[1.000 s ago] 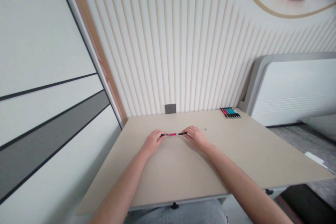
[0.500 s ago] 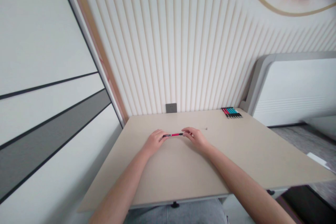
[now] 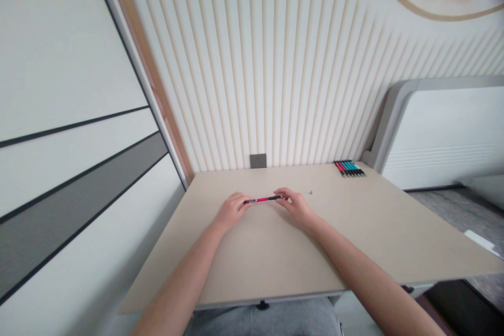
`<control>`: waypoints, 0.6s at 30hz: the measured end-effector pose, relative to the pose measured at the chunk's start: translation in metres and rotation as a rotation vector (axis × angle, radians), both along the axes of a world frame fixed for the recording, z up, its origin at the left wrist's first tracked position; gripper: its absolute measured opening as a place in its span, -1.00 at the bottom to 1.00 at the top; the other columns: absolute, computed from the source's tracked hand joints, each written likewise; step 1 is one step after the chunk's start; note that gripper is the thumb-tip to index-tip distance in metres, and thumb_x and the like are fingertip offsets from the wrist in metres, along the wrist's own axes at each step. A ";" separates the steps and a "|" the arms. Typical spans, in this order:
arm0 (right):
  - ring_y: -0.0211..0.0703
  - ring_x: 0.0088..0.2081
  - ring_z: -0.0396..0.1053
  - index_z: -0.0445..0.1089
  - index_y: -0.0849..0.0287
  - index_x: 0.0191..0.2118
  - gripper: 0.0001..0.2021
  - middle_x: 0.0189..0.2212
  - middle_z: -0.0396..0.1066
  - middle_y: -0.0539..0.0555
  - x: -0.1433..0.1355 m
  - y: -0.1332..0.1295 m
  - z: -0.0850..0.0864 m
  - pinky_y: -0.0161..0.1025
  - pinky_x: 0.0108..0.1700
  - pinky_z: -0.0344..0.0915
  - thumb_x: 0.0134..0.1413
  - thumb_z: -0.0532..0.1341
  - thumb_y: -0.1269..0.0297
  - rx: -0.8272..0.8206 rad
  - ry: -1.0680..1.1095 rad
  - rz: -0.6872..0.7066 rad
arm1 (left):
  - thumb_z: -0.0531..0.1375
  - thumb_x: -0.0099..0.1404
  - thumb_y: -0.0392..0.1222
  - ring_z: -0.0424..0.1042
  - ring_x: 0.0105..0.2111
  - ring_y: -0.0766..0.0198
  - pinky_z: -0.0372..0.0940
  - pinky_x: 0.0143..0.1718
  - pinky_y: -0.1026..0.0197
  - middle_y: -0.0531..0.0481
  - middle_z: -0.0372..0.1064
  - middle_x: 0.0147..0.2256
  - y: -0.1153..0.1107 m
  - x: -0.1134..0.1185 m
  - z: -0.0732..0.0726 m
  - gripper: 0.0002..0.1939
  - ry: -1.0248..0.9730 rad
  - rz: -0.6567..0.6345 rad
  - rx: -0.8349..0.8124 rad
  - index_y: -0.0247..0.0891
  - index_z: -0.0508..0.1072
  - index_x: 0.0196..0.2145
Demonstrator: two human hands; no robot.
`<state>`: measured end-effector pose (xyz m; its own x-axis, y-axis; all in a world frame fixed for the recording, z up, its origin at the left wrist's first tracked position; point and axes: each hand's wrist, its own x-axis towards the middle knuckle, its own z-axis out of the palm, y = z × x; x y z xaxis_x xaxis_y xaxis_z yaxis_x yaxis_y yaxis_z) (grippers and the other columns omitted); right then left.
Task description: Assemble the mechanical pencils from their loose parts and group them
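A pink and black pen [image 3: 262,199] is held level above the table between my two hands. My left hand [image 3: 233,209] pinches its black left end between thumb and fingers. The fingers of my right hand [image 3: 293,205] are closed around its black right end, and the tip is partly hidden by them. Just beyond my right hand lies a thin, pale, see-through stick with a small greyish end [image 3: 311,192], too small to make out. A row of several pens [image 3: 349,168], pink ones at the left and teal ones to the right, lies at the back right of the table.
The beige table [image 3: 271,268] reaches back to a ribbed white wall with a dark grey socket [image 3: 258,161]. On the left stands a white and grey cabinet [image 3: 79,173]. A white headboard [image 3: 449,131] rises at the right, beyond the table's edge.
The right end of the pen has lifted slightly, and more of its black section shows by my right hand, whose fingers have shifted. My left hand keeps its grip.
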<state>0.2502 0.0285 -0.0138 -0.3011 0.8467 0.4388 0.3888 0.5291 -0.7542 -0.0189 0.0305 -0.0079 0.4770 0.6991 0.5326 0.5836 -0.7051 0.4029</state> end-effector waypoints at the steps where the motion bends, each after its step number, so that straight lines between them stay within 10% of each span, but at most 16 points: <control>1: -0.14 -0.24 0.41 0.43 0.09 -0.13 -0.80 -0.24 0.51 0.05 0.002 0.000 0.000 -0.17 -0.13 0.32 0.16 0.17 0.21 0.000 -0.006 -0.002 | 0.10 0.39 -0.08 0.39 -0.25 0.21 0.30 -0.15 0.15 -0.05 0.47 -0.30 0.000 0.000 0.001 -0.78 0.005 -0.010 0.006 -0.19 0.49 -0.17; 18: -0.16 -0.29 0.45 0.46 0.08 -0.16 -0.81 -0.32 0.54 0.02 0.010 -0.002 0.007 -0.25 -0.22 0.29 0.21 0.15 0.18 0.031 -0.111 0.038 | 0.10 0.38 -0.03 0.38 -0.29 0.21 0.29 -0.19 0.15 -0.05 0.47 -0.35 -0.003 0.001 0.002 -0.75 0.018 -0.033 0.015 -0.21 0.50 -0.21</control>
